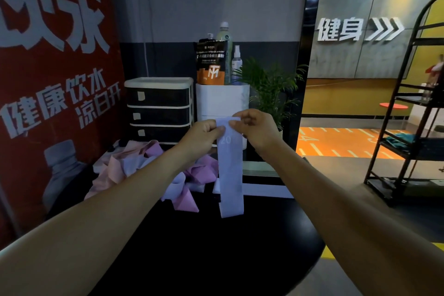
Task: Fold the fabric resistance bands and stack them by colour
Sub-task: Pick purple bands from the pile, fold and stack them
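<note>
Fingers [219, 129] of left hand [204, 133] pinched on the top left corner of a pale lilac band [230, 170]; fingers of right hand [254, 127] curled, pinching the top right corner. Held up at arm's length, both forearms stretched forward and converging, wrists level. Hanging straight down, lower end just over the black bench [216, 247]. Behind and left, on the bench, a loose heap of pink and lilac bands [144, 170].
</note>
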### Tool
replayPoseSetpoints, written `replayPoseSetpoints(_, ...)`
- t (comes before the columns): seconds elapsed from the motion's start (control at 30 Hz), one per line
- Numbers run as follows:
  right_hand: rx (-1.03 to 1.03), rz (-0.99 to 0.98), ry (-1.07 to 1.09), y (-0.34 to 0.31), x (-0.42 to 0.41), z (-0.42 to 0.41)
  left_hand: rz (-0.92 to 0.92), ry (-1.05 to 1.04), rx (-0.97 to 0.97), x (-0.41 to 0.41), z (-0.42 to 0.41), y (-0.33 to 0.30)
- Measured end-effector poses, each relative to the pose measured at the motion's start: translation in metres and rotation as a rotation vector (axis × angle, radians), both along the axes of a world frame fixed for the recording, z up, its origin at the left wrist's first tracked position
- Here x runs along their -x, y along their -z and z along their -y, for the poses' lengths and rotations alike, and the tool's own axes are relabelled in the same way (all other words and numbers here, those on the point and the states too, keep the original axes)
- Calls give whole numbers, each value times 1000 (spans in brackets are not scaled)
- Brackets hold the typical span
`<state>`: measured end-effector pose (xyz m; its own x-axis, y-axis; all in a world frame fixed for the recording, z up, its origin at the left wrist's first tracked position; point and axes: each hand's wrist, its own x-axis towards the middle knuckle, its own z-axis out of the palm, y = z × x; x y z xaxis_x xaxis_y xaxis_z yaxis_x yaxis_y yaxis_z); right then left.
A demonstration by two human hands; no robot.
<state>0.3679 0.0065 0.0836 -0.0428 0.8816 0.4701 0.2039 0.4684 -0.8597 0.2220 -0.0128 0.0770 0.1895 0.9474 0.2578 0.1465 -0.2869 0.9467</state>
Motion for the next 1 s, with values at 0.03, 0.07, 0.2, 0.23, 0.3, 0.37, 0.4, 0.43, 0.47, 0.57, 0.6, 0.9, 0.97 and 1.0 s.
replayPoseSetpoints(0.03, -18, 14, 3, -3, -2, -1, -17, 11, 8, -2, -1, -2)
replayPoseSetpoints(0.07, -38, 45, 6, -5, -5, -2, -30, 17, 13, -5, -2, -4)
replayPoseSetpoints(0.2, -86, 178, 66, -10, -14, -6, -53, 53, 5, -17, -8, -1)
replayPoseSetpoints(0.23, -83, 173, 101, -9, -17, -8, -87, 62, 0, -21, -12, 5)
replayPoseSetpoints(0.3, -36, 87, 175, -5, -26, -12, -260, 83, -24, -30, -13, 17)
replayPoseSetpoints(0.37, 51, -30, 268, 0, -42, -17, -462, 140, -62, -36, -17, 34)
replayPoseSetpoints(0.4, 84, -69, 321, 4, -53, -20, -515, 174, -58, -35, -21, 43)
replayPoseSetpoints(0.43, 109, -100, 375, 9, -64, -22, -561, 199, -31, -31, -26, 52)
replayPoseSetpoints(0.47, 130, -134, 428, 15, -76, -23, -612, 203, -6, -25, -30, 60)
replayPoseSetpoints(0.57, 200, -236, 545, 40, -108, -29, -792, 145, -2, -6, -41, 74)
replayPoseSetpoints(0.6, 223, -244, 570, 50, -117, -31, -817, 122, -8, -1, -43, 76)
replayPoseSetpoints(0.9, 447, -153, 699, 121, -166, -36, -716, -170, 71, 23, -77, 107)
replayPoseSetpoints(0.97, 445, -47, 710, 131, -172, -36, -541, -286, 103, 17, -85, 114)
replayPoseSetpoints(1.0, 438, 4, 719, 135, -174, -36, -469, -338, 114, 13, -87, 118)
